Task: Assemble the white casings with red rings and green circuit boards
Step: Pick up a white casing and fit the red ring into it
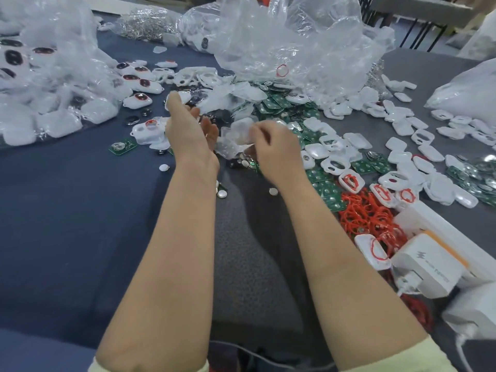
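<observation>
My left hand (188, 127) is raised over the middle of the table, palm turned right, fingers straight and relaxed, holding nothing that I can see. To its right, my right hand (273, 149) has its fingers curled, pinching a translucent white casing (240, 134). White casings (402, 146) lie scattered across the right half of the table. Green circuit boards (324, 189) are heaped beneath and beside my right forearm, and one lies alone (123, 147) at the left. A pile of red rings (367, 216) sits at the right, with ringed casings (350, 181) beside it.
Crumpled clear plastic bags (290, 38) rise at the back and a bag of finished casings (48, 84) fills the left. White chargers and a box (434, 264) lie at the front right. Small round button cells (222, 194) are loose on the blue-grey cloth (67, 210).
</observation>
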{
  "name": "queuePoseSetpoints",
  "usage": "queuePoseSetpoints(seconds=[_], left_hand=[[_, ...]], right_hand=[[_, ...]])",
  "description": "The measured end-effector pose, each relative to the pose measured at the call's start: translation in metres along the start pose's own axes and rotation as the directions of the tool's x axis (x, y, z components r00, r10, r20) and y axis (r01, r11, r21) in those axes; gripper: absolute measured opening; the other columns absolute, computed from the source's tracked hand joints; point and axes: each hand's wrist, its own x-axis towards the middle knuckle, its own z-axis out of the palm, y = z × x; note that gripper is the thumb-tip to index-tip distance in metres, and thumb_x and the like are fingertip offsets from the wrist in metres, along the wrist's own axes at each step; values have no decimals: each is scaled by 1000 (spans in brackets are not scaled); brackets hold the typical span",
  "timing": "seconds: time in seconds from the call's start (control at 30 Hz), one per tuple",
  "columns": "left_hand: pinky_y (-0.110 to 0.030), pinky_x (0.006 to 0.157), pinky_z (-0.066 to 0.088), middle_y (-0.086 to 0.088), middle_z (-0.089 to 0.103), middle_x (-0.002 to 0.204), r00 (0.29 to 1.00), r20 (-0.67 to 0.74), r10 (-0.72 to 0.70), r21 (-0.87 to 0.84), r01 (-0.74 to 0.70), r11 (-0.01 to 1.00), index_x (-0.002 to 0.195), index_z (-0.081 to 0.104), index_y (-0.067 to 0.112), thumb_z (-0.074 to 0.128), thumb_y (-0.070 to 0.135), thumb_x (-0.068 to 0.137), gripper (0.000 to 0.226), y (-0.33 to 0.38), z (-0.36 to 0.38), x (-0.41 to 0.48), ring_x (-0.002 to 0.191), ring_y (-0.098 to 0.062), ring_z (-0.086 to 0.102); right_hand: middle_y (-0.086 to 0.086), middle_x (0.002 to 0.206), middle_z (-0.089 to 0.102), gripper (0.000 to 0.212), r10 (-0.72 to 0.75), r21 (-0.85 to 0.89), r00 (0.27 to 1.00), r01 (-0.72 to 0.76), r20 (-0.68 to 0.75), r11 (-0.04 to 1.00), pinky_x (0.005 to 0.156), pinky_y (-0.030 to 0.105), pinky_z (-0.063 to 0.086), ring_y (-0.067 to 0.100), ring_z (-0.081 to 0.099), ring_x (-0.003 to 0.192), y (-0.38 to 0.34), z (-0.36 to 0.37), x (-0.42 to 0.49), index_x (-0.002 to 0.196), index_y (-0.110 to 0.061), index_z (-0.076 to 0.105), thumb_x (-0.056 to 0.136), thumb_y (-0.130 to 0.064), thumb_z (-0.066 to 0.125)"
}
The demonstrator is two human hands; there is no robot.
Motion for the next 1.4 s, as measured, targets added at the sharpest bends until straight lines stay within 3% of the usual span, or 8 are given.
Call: queuePoseSetpoints(seconds=[0.1, 0.3, 0.4, 0.57, 0.8, 1.1, 1.23, 1.4], left_hand=[[-18, 46, 42, 2, 55, 84, 998, 65, -11, 170, 0, 985, 87, 51, 16, 42, 42, 97, 30, -14, 5, -2, 60, -8, 47], [-19, 52, 42, 1, 60, 81, 962, 231, -149, 537, 1, 843, 94, 57, 17, 30, 44, 100, 39, -46, 23, -15, 59, -10, 51], [-16, 47, 47, 2, 63, 76, 942, 292, -165, 591, -42, 805, 92, 58, 17, 30, 43, 101, 38, -57, 27, -20, 46, -5, 59], [-40, 96, 46, -3, 60, 111, 900, 389, 197, 671, -423, 609, 120, 55, 11, 24, 49, 102, 52, -58, 14, -10, 108, -25, 57], [-16, 35, 28, -7, 68, 70, 964, 254, -71, 344, -22, 939, 100, 50, 13, 25, 53, 101, 47, -53, 12, -7, 36, -6, 41], [-14, 37, 41, -8, 71, 79, 915, 373, -152, 144, 105, 984, 115, 51, 9, 40, 53, 98, 49, -48, 13, -18, 45, -6, 56], [-18, 45, 50, -9, 70, 80, 911, 393, -124, -12, 140, 990, 111, 52, 7, 43, 49, 98, 44, -46, 14, -19, 50, -8, 60], [-19, 44, 51, -11, 70, 83, 879, 415, -235, 21, 249, 968, 121, 50, 2, 40, 52, 97, 56, -50, 14, -21, 51, -9, 62]], right_hand=[[6, 77, 66, 13, 296, 496, 954, -283, 55, 821, 58, 22, 56, 9, 66, 53, 5, -18, 4, 94, -10, 59, 98, -6, 47], [6, 72, 68, 14, 421, 700, 896, -390, 139, 599, 58, 20, 57, 8, 67, 56, 19, -36, 5, 95, -10, 59, 98, -4, 46], [8, 81, 66, 15, 390, 574, 918, -358, 71, 737, 61, 22, 57, 13, 67, 63, 26, -36, 2, 84, -16, 59, 96, -10, 53], [6, 80, 69, 12, 329, 282, 933, -279, -148, 918, 66, 31, 57, 16, 70, 66, 35, -42, 1, 83, -20, 56, 91, -11, 58], [15, 101, 65, 12, 415, 308, 882, -341, -223, 888, 56, 22, 56, 9, 67, 53, 45, -52, 7, 97, -14, 48, 92, -3, 49], [2, 134, 49, 55, 130, 144, 991, -128, -6, 981, 71, -1, 41, -10, 58, 92, 35, -43, 5, 141, -20, 38, 91, -4, 52], [1, 151, 33, 59, 73, 189, 994, -87, 83, 978, 107, 23, 36, 15, 40, 133, 24, -34, 4, 145, -18, 32, 92, -6, 53], [5, 121, 58, 35, 196, -163, 966, -223, -166, 961, 81, 13, 40, 17, 57, 102, 23, -61, 2, 126, -12, 55, 91, -11, 54]])
